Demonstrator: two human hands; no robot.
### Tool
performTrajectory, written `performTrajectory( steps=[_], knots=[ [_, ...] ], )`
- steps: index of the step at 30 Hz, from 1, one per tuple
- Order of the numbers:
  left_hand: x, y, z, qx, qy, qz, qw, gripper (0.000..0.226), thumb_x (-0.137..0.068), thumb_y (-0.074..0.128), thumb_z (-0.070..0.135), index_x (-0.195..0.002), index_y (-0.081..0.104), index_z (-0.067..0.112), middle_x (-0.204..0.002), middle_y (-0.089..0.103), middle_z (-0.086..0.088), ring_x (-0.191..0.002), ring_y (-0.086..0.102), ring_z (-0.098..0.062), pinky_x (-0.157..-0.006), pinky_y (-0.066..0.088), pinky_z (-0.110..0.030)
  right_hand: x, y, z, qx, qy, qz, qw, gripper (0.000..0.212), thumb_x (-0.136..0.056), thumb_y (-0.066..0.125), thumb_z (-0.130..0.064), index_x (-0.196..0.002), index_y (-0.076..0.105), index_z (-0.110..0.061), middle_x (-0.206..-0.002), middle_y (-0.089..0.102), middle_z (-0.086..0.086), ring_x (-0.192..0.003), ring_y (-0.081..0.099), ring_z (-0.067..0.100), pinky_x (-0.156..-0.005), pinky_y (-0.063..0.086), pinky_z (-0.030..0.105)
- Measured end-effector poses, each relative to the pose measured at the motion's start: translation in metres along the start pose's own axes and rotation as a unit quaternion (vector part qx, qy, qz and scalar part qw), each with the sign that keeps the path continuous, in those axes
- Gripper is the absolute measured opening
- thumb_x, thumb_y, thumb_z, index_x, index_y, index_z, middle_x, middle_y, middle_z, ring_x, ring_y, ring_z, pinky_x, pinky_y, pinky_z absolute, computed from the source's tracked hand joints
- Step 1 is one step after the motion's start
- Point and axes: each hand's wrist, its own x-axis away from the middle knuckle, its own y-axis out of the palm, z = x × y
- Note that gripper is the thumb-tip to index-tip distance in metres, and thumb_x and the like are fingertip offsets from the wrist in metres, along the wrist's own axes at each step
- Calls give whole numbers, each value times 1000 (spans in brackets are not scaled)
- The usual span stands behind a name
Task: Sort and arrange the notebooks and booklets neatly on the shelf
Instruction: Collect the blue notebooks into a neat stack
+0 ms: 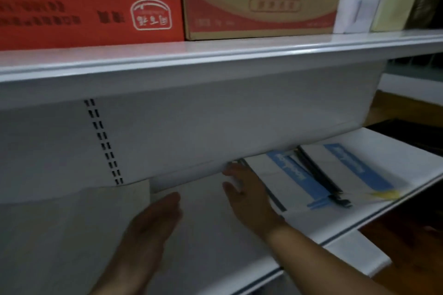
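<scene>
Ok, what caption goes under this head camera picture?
Left hand and right hand reach onto a white shelf, the right beside blue-striped white booklets.

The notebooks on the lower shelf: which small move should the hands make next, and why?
Probably the right hand should nudge the left notebook stack rightward, square against the right stack. Its fingers lie at that stack's left edge, the stacks' near ends seem not to line up, and the open left hand holds nothing.
</scene>
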Motion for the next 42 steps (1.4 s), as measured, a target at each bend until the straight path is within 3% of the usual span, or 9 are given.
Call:
performTrajectory(
  steps=[5, 9, 11, 15, 18, 29, 31, 36, 42],
  knots=[
    [-52, 112, -40, -75, -167, -53, 982, 77, -74, 70, 25, -142, 35, 12, -148, 39, -5, -126, 46, -17, -97, 36, -21, -24, -113, 85, 272, 120, -73, 952, 56, -91, 48, -40, -139, 39, -12, -155, 24, 11, -143, 21, 24, -116, 20, 30],
    [-82, 165, -49, -42, -212, 2, 976, 43, -88, 57, 16, -129, 48, 3, -106, 61, -3, -89, 58, -17, -73, 45, -23, -11, -126, 100, 376, 82, -126, 914, 118, -62, -20, -80, -147, 23, -11, -158, 14, 11, -146, 11, 23, -118, 4, 27],
    [-97, 176, -49, -20, -250, 19, 968, 27, -86, 60, 19, -106, 59, 1, -85, 61, -11, -76, 57, -24, -71, 48, -28, -8, -128, 97, 386, 61, -134, 911, 138, -40, -40, -74, -148, 18, -10, -158, 11, 11, -147, 7, 23, -113, -5, 24],
    [-117, 176, -40, 4, -287, 46, 957, 27, -68, 74, 20, -88, 65, 5, -91, 60, -16, -89, 57, -31, -89, 48, -44, -8, -132, 102, 307, 66, -107, 943, 81, -79, -3, -47, -147, 23, -10, -158, 13, 8, -147, 8, 18, -106, -8, 16],
    [-122, 174, -40, 55, -312, 35, 948, 36, -72, 74, 19, -101, 66, 1, -95, 64, -15, -82, 59, -29, -71, 53, -38, -8, -135, 110, 216, 92, -93, 968, 49, -97, 26, -23, -145, 30, -10, -157, 20, 2, -146, 12, 13, -105, -2, 10],
    [-79, 164, -31, -6, -129, 16, 991, 33, -75, 73, 9, -108, 68, 8, -99, 75, -7, -84, 72, -21, -71, 58, -24, -27, -163, 87, -67, 105, -53, 991, 65, -80, 70, -24, -138, 40, -20, -132, 41, -15, -128, 40, 7, -108, 33, 27],
    [-59, 142, -24, -15, -60, 30, 998, 28, -75, 71, 7, -102, 70, 14, -96, 76, -2, -87, 72, -18, -71, 58, -21, -38, -164, 67, -174, 95, -85, 976, 70, -76, 73, -28, -137, 39, -24, -132, 48, -18, -123, 46, 3, -101, 44, 31],
    [-19, 94, -18, -76, 45, 99, 991, 41, -76, 69, -1, -94, 59, 34, -74, 70, 34, -74, 67, 11, -62, 50, -4, -25, -115, 38, -261, 71, -178, 946, 19, -82, 67, -21, -99, 62, -27, -89, 74, -20, -84, 69, 2, -65, 51, 14],
    [0, 69, -39, -88, 42, 124, 987, 57, -71, 72, -7, -98, 49, 38, -75, 65, 42, -75, 62, 21, -61, 49, -4, -3, -81, 33, -317, 103, -201, 921, 49, -58, 78, -56, -97, 63, -30, -90, 74, -18, -80, 69, 1, -63, 53, 17]
  ],
)
